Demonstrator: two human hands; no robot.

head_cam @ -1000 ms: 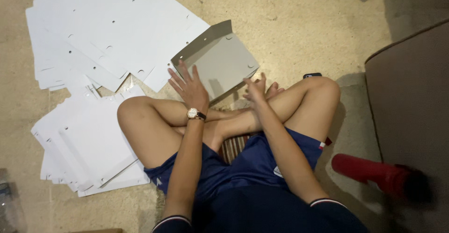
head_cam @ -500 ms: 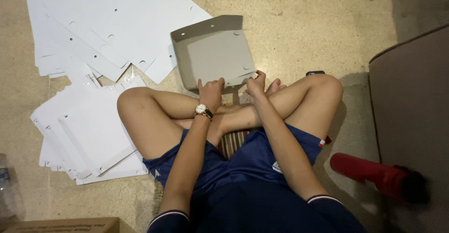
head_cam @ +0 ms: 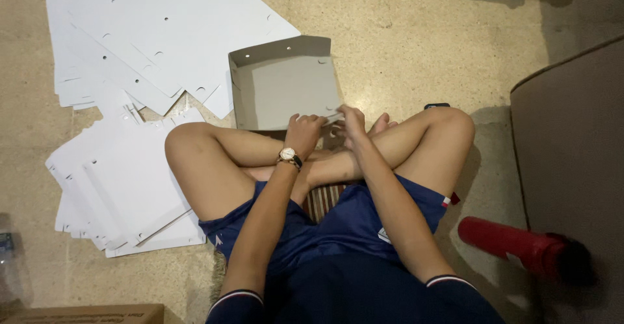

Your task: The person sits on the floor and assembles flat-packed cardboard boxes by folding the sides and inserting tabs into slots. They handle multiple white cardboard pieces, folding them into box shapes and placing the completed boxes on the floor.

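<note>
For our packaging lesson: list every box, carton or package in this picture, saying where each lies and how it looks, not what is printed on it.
Half-folded box: grey, walls up, on the floor ahead of both hands.
Flat box blanks: white, punched with holes, stacked upper left.
Second blank stack: white, by the left knee.
Brown carton: bottom left corner.

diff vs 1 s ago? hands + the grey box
The left hand was raised and spread a second ago; it has come down onto the near edge of the grey cardboard box beside the right hand, which stayed there. The box, tilted before, now sits squarer with its walls up. The white flat sheets, red bottle and crossed legs are unchanged.
</note>
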